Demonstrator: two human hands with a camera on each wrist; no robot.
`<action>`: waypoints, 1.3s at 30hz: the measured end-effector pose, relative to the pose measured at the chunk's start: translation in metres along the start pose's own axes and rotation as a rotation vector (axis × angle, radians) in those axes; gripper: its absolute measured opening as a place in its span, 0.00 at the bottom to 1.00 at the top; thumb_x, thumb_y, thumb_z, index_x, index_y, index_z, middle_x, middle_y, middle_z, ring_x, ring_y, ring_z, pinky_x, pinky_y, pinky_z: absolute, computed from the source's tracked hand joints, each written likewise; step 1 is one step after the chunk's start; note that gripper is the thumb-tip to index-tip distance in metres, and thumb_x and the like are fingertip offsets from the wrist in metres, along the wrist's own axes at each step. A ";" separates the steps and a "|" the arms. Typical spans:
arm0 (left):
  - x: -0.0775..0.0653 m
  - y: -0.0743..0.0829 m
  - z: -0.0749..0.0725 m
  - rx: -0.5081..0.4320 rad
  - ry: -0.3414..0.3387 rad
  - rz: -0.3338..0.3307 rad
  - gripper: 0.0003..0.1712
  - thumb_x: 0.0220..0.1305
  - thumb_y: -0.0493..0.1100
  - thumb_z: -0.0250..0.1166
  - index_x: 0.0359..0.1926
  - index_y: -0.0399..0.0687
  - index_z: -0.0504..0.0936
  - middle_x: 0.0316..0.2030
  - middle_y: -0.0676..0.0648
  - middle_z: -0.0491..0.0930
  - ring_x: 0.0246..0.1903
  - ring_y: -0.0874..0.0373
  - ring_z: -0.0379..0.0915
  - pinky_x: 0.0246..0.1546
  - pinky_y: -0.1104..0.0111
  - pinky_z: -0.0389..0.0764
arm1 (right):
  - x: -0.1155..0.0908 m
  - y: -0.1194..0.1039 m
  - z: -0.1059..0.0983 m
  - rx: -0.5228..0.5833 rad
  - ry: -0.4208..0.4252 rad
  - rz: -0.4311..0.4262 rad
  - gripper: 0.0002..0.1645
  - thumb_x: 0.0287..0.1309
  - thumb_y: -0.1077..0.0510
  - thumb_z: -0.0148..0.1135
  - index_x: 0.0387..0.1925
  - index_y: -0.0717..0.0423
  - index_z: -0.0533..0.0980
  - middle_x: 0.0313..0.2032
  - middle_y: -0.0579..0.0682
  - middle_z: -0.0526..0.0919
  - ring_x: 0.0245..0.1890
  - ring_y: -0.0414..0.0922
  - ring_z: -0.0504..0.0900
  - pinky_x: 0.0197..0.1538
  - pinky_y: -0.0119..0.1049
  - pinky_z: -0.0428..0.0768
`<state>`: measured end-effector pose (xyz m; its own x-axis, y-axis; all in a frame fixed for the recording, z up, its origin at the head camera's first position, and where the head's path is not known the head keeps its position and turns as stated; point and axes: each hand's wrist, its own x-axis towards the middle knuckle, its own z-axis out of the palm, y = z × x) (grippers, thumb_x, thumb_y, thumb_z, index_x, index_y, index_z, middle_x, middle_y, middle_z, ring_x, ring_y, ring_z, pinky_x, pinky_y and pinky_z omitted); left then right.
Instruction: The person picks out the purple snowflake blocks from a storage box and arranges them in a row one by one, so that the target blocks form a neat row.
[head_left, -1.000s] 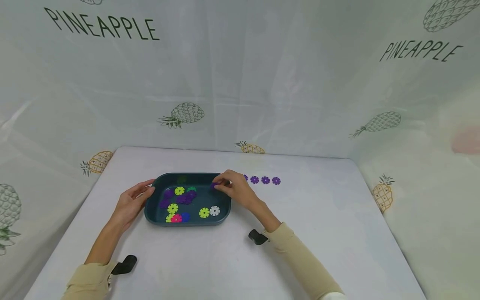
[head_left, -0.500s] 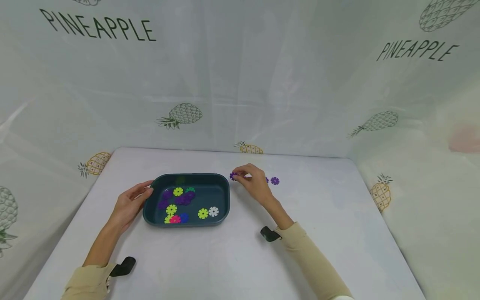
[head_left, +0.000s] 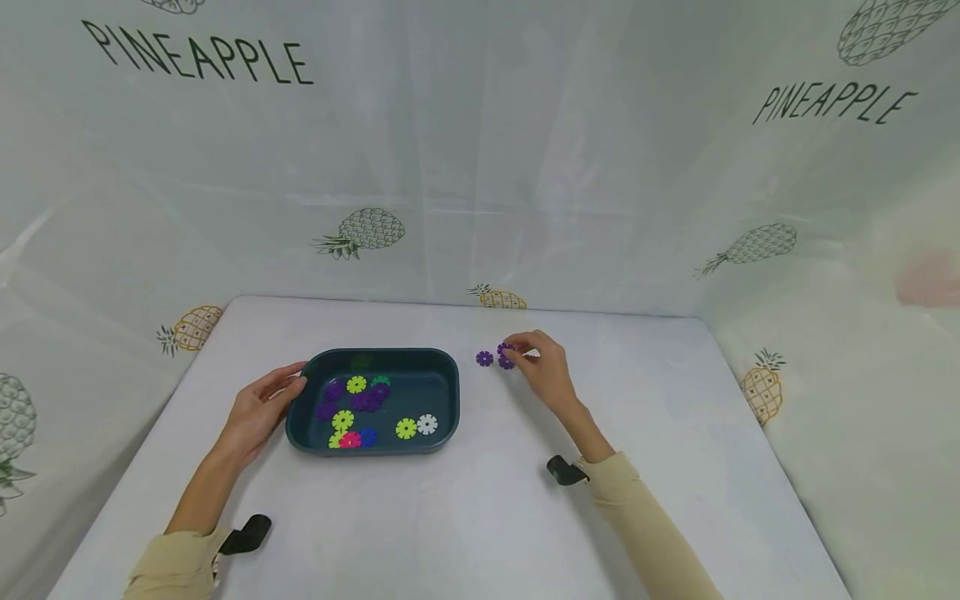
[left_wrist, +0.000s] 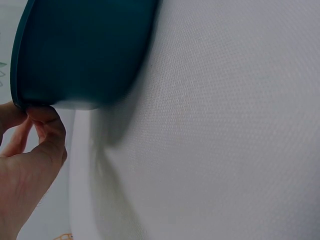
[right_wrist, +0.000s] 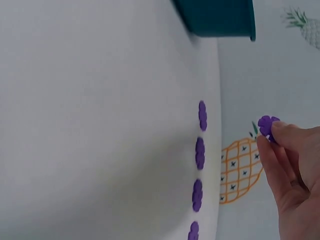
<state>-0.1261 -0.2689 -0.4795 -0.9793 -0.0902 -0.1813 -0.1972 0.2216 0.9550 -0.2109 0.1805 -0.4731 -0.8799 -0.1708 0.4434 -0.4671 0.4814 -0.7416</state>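
A dark teal tray (head_left: 412, 392) lies on the table, and my left hand (head_left: 258, 412) grips its left end, thumb and fingers pinching the rim in the left wrist view. Purple flower-shaped discs (head_left: 367, 398) are clustered inside, with several yellow ones (head_left: 406, 428), a white one (head_left: 427, 424), a pink one (head_left: 349, 439) and a blue one (head_left: 368, 437). Right of the tray, my right hand (head_left: 546, 371) pinches a purple flower disc (right_wrist: 267, 123) between thumb and fingertips, raised above the table. Below it runs a row of purple discs (right_wrist: 200, 153), partly hidden by this hand in the head view.
The white tabletop (head_left: 450, 525) ends at a back edge, where a pineapple-printed cloth (head_left: 600, 167) hangs. More of this cloth falls along both sides. Black wrist-worn cameras (head_left: 566, 471) stick out from both sleeves.
My right hand has lifted the purple disc out of the tray and carried it rightward over the row of discs. My left hand has stayed at the tray's rim.
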 end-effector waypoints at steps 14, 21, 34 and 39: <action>0.000 0.000 0.000 -0.011 -0.005 0.006 0.39 0.73 0.61 0.62 0.75 0.46 0.67 0.60 0.45 0.68 0.49 0.74 0.72 0.48 0.85 0.75 | -0.013 0.028 -0.034 -0.049 0.104 0.071 0.11 0.60 0.66 0.73 0.45 0.62 0.85 0.40 0.56 0.86 0.40 0.53 0.85 0.42 0.31 0.85; 0.000 -0.001 0.000 -0.007 0.000 0.001 0.39 0.72 0.61 0.62 0.75 0.46 0.67 0.59 0.47 0.69 0.49 0.73 0.72 0.48 0.84 0.75 | -0.021 0.042 -0.049 -0.058 0.152 0.113 0.11 0.60 0.67 0.72 0.45 0.64 0.85 0.40 0.59 0.86 0.40 0.55 0.85 0.40 0.18 0.79; -0.001 -0.001 -0.001 -0.026 -0.007 0.008 0.39 0.73 0.61 0.62 0.75 0.45 0.67 0.57 0.50 0.70 0.49 0.72 0.73 0.48 0.84 0.76 | -0.031 0.064 -0.070 -0.120 0.113 0.265 0.10 0.62 0.66 0.71 0.45 0.65 0.85 0.40 0.61 0.87 0.41 0.55 0.85 0.43 0.21 0.80; -0.001 -0.001 -0.001 -0.028 -0.007 0.004 0.39 0.73 0.61 0.62 0.75 0.46 0.68 0.57 0.51 0.71 0.49 0.72 0.72 0.48 0.84 0.76 | -0.033 0.069 -0.074 -0.144 0.055 0.326 0.11 0.65 0.65 0.69 0.48 0.66 0.83 0.43 0.63 0.86 0.45 0.59 0.85 0.51 0.41 0.84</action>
<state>-0.1251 -0.2700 -0.4797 -0.9803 -0.0824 -0.1795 -0.1924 0.1942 0.9619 -0.2072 0.2828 -0.5014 -0.9729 0.0563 0.2244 -0.1421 0.6200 -0.7717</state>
